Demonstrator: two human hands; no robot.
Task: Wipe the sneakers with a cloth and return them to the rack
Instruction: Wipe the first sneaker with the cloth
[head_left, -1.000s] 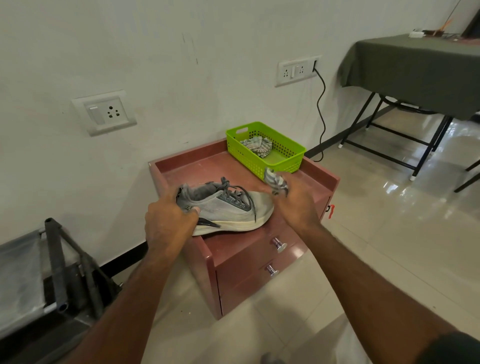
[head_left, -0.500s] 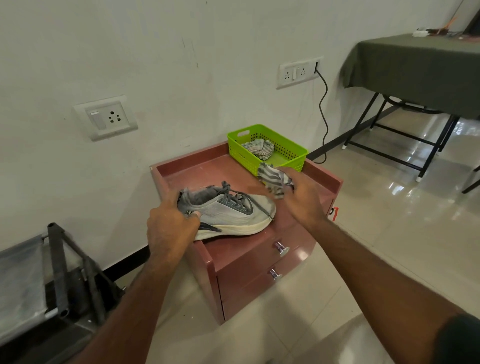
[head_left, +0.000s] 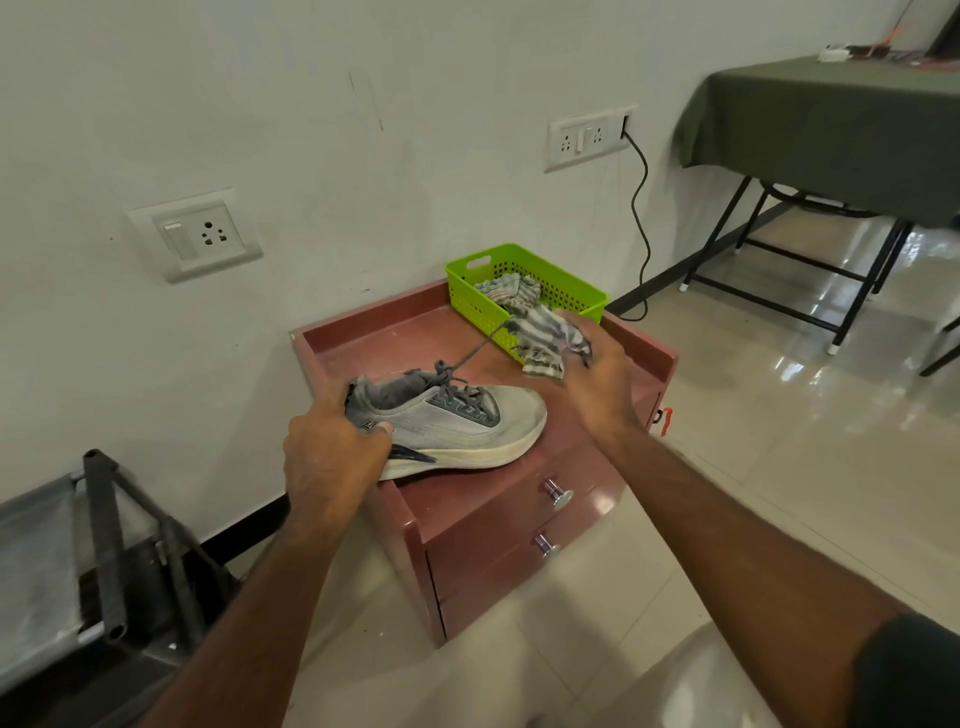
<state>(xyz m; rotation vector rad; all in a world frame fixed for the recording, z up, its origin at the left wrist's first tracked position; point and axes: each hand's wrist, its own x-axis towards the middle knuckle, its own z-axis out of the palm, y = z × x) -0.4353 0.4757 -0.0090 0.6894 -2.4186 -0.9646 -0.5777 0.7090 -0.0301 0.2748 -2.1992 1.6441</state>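
Pinning the sneaker (head_left: 447, 423) by its heel at the cabinet (head_left: 519, 499) top's front-left corner, left hand (head_left: 332, 457) gripping to steady it; right hand (head_left: 597, 384) clutching the striped cloth (head_left: 543, 340) near the green basket (head_left: 470, 296), ready for wiping

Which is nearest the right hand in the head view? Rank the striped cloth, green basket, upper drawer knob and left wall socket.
1. striped cloth, gripped in the right hand.
2. green basket, just behind it.
3. upper drawer knob, below on the cabinet front.
4. left wall socket, far left.
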